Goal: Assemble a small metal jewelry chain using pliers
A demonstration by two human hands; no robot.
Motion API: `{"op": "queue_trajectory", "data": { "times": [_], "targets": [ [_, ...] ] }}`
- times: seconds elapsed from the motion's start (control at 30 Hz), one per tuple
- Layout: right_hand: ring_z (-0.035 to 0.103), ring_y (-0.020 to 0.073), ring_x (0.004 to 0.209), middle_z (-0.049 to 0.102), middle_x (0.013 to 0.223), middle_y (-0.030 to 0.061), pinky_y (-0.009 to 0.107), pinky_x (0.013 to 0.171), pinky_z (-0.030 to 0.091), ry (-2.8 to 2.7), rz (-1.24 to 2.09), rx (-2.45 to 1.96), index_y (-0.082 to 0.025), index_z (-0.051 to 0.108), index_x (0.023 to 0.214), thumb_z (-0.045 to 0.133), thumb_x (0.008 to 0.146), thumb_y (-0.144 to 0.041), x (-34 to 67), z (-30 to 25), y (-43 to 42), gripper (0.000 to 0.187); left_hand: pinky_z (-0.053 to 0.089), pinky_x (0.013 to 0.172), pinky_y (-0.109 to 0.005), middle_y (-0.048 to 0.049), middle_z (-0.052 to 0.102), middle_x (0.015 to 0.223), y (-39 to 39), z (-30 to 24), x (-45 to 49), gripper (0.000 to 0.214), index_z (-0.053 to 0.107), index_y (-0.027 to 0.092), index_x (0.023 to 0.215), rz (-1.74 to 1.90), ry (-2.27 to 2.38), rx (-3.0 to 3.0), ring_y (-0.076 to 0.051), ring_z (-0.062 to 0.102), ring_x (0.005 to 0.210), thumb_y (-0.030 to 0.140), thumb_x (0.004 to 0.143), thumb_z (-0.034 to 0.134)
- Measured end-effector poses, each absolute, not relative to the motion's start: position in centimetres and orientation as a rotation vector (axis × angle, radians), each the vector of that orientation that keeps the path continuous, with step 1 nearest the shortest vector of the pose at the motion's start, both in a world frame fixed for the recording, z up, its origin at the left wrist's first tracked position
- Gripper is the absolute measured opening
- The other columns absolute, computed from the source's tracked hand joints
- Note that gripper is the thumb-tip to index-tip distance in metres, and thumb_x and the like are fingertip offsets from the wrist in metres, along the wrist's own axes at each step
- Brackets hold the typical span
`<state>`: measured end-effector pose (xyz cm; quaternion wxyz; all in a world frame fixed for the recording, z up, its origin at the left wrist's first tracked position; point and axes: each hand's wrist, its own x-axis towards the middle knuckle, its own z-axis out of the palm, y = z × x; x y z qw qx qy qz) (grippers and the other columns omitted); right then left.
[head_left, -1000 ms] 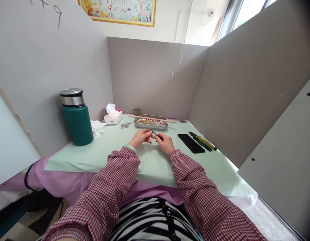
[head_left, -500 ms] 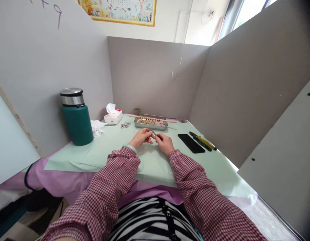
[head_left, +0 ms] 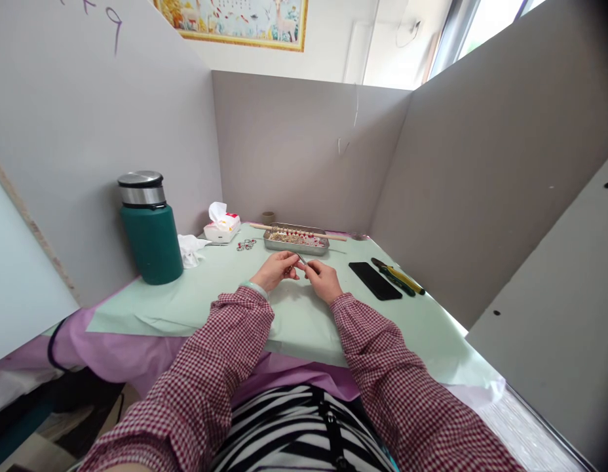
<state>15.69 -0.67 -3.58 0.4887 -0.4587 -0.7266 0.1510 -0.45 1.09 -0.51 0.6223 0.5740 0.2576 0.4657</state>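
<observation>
Holding both hands close together above the table (head_left: 215,288), just in front of the metal tray (head_left: 297,249). Gripping a slim metal tool (head_left: 303,260) in the right hand (head_left: 326,282) with closed fingers (head_left: 316,267), covering most of the handle. Reaching with the bare end to the fingertips of the left hand (head_left: 273,270). Curling the left fingers in close about that tip; cannot tell whether gripping anything between thumb and forefinger (too tiny and too well covered to make out). Wearing checked sleeves (head_left: 242,328) and, on the left wrist, a pale bangle (head_left: 257,288) partly hidden by the cuff.

In the tray, see a spread of small gold and red pieces, too fine to tell apart. Across it, see a wooden stick (head_left: 336,238) bearing a crowded row of rings or beads, hard to say which. Behind, make out a small brown pot (head_left: 268,217), hidden lower down. To the left, find a loose cluster of red and silvery bits (head_left: 246,245), a tissue pack (head_left: 222,231), a crumpled tissue (head_left: 192,251) partly behind the green bottle (head_left: 151,246). To the right, find a black phone (head_left: 375,280) beside yellow-and-green pliers (head_left: 398,277). Overhead, see a framed picture (head_left: 245,26), cut off at the top.
</observation>
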Motion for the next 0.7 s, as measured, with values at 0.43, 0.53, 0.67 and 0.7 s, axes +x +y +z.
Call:
{"op": "queue_trajectory", "data": {
  "times": [0.43, 0.53, 0.67, 0.7],
  "targets": [
    [0.047, 0.0078, 0.047, 0.057, 0.062, -0.0004, 0.022, 0.043, 0.038, -1.729, 0.825, -0.906, -0.015, 0.059, 0.074, 0.048, 0.083, -0.046, 15.6, -2.3, -1.3, 0.034, 0.045, 0.046, -0.019, 0.0016, 0.06, 0.064, 0.9, -0.1, -1.2, 0.019, 0.059, 0.01, 0.081, 1.018, 0.425, 1.267, 0.0, 0.034, 0.036, 0.028, 0.078, 0.063],
    [0.048, 0.0089, 0.049, 0.059, 0.064, 0.0008, 0.022, 0.045, 0.039, -1.707, 0.816, -0.901, -0.016, 0.06, 0.073, 0.049, 0.08, -0.046, 15.6, -2.3, -1.3, 0.032, 0.044, 0.046, -0.019, 0.002, 0.059, 0.064, 1.0, -0.1, -1.3, 0.019, 0.059, 0.01, 0.082, 1.014, 0.417, 1.252, 0.0, 0.034, 0.036, 0.028, 0.079, 0.063],
    [0.05, 0.0098, 0.052, 0.061, 0.065, 0.0005, 0.023, 0.05, 0.041, -1.68, 0.731, -0.929, -0.017, 0.063, 0.079, 0.05, 0.08, -0.042, 15.5, -2.6, -1.0, 0.029, 0.046, 0.048, -0.019, 0.0014, 0.06, 0.065, 1.0, -0.3, -1.1, 0.017, 0.058, 0.01, 0.083, 1.021, 0.417, 1.244, -0.001, 0.037, 0.037, 0.026, 0.079, 0.063],
    [0.05, 0.01, 0.053, 0.061, 0.065, 0.0002, 0.024, 0.052, 0.042, -1.676, 0.703, -0.938, -0.017, 0.063, 0.08, 0.05, 0.08, -0.042, 15.5, -2.7, -0.9, 0.028, 0.046, 0.048, -0.02, 0.0012, 0.06, 0.066, 1.0, -0.3, -1.1, 0.017, 0.058, 0.01, 0.082, 1.023, 0.417, 1.243, -0.001, 0.038, 0.038, 0.026, 0.079, 0.063]
  ]
}}
